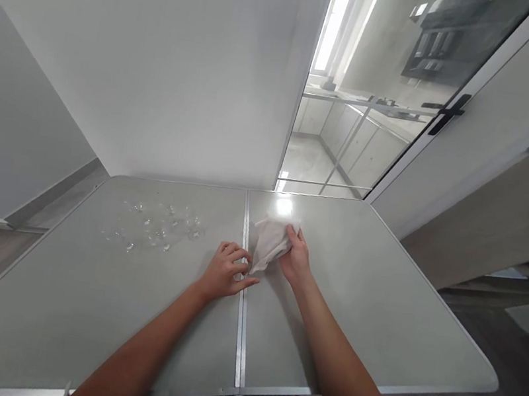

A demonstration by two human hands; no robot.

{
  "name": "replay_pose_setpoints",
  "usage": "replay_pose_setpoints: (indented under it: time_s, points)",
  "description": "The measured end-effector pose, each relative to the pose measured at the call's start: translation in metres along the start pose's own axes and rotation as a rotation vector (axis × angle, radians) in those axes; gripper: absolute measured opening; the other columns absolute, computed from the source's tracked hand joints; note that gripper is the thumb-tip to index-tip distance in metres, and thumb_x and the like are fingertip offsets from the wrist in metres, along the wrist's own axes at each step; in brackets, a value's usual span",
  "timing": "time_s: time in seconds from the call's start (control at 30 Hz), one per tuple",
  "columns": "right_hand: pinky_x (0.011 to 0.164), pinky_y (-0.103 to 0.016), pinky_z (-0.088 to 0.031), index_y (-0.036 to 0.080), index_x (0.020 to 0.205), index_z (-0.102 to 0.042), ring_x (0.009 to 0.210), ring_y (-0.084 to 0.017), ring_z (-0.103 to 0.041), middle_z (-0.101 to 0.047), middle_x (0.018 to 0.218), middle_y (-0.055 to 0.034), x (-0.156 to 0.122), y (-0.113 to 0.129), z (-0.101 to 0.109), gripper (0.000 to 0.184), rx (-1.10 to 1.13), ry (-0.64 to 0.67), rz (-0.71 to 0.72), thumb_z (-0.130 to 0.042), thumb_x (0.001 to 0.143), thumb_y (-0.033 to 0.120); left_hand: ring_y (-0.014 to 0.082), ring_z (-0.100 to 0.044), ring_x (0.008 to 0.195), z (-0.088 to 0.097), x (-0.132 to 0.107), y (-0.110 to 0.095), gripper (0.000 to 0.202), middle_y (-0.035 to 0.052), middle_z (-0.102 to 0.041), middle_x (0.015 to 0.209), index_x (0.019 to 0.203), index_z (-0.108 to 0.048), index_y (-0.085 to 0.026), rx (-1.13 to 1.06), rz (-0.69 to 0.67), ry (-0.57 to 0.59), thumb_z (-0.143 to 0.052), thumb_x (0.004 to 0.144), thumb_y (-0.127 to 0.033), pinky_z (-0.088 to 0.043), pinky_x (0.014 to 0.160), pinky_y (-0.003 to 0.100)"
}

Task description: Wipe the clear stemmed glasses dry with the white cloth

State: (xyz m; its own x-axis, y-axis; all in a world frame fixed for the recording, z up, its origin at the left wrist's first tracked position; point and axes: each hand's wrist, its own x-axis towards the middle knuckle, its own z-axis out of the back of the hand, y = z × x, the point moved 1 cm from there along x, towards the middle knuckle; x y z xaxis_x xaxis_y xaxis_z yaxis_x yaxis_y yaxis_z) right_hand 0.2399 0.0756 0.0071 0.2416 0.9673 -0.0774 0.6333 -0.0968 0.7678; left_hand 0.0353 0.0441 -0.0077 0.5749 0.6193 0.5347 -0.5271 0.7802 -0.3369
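A whitish cloth (271,242), crumpled and hanging to a point at its lower left, is above the right half of the table near the middle seam. My right hand (296,256) grips the cloth at its right side, thumb and fingers closed over it. Just left of the cloth is my left hand (227,271), its fingers bent and apart with nothing between them; it hovers over or rests at the seam, I cannot tell which. Several clear wet-looking drops (163,232) lie scattered on the table's left half.
The pale folding table (76,309) has a metal-edged seam (239,334) down its middle. Beyond its far edge stand a white wall (189,66) and a glass-paned door (354,138) with a black handle (449,113). Wooden shelving (502,216) stands on the right.
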Motion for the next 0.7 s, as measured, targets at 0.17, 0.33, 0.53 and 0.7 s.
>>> replay_pose_setpoints:
  time_s: [0.17,0.33,0.53,0.7]
  points:
    - [0.074,-0.026,-0.052,0.024,0.098,-0.068,0.081,-0.016,-0.062,-0.069,0.092,0.0,-0.009,0.001,-0.005,0.032,-0.164,0.186,-0.024,-0.08,0.079,0.045,0.026,-0.059,0.111,0.001,0.003,-0.002,0.024,0.0127,-0.064,0.13,0.108,-0.066,-0.024,-0.011,0.185,-0.289,-0.07,0.089,-0.037,-0.045,0.097,0.044]
    - [0.062,-0.024,-0.047,0.024,0.101,-0.066,0.069,-0.014,-0.058,-0.065,0.08,0.0021,-0.024,0.009,-0.016,0.036,-0.297,0.411,-0.101,-0.08,0.078,0.048,0.0243,-0.063,0.105,-0.008,0.001,0.005,0.031,0.0094,-0.07,0.112,0.121,-0.061,-0.023,-0.088,0.231,-0.212,-0.065,0.091,-0.03,-0.047,0.094,0.039]
    - [0.068,-0.028,-0.049,0.016,0.088,-0.072,0.075,-0.018,-0.061,-0.069,0.083,-0.0025,-0.026,0.006,-0.013,0.034,-0.48,0.547,-0.183,-0.088,0.067,0.037,0.019,-0.059,0.079,-0.013,-0.004,0.011,0.018,0.005,-0.069,0.089,0.103,-0.065,-0.02,-0.194,0.333,-0.126,-0.052,0.09,-0.02,-0.046,0.078,0.032]
    - [0.069,-0.027,-0.051,0.021,0.087,-0.074,0.083,-0.019,-0.062,-0.07,0.094,-0.0036,-0.026,-0.002,-0.005,0.027,-0.305,0.298,0.015,-0.087,0.069,0.035,0.0126,-0.048,0.063,-0.014,-0.001,0.004,0.031,-0.0012,-0.055,0.068,0.079,-0.06,-0.017,-0.595,0.42,0.031,-0.049,0.097,-0.04,-0.038,0.061,0.025]
